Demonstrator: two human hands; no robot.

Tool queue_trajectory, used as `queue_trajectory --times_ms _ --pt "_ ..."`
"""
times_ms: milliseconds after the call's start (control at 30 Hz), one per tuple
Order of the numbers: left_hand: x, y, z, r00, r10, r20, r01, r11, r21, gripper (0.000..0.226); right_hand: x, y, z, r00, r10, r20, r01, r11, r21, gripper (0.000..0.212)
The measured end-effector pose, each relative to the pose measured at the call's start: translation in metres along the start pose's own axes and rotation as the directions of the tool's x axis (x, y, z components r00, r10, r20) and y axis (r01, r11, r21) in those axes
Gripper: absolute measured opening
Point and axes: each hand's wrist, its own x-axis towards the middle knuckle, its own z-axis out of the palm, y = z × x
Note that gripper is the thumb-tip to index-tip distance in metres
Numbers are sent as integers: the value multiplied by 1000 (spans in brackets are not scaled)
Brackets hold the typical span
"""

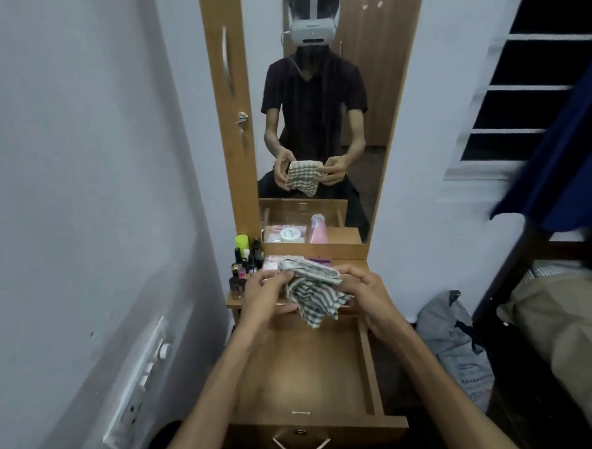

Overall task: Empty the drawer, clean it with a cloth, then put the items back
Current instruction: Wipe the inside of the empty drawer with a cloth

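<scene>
Striped cloth (313, 292) hangs bunched between the left hand (264, 291) and right hand (366, 289), each pinching an edge above the open drawer (316, 367). Its bed looks nearly bare; bottles (245, 261) and packets (272, 261) crowd the dresser top (355, 266). Judged so: emptying done, wiping and refilling remain.

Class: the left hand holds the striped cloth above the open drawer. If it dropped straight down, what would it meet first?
Probably the drawer's bare wooden floor; nothing shows beneath the left hand, though depth is uncertain.
</scene>
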Motion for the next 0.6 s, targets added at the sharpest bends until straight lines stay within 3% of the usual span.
queue_trajectory --times_ms 133,333,500,600 --pt "21 0 65 999 -33 -9 33 999 1 33 13 -5 -41 991 -83 -106 78 996 -45 9" --pt "56 -1 134 991 -89 96 90 996 -3 25 41 5 -76 947 -143 -289 135 990 -49 17" --pt "94 -14 168 989 -130 75 120 985 124 24 62 27 -81 886 -205 -416 145 975 -170 30" --pt "117 -19 182 998 -29 50 11 946 324 21 70 44 -77 852 -286 -438 141 932 -334 35"
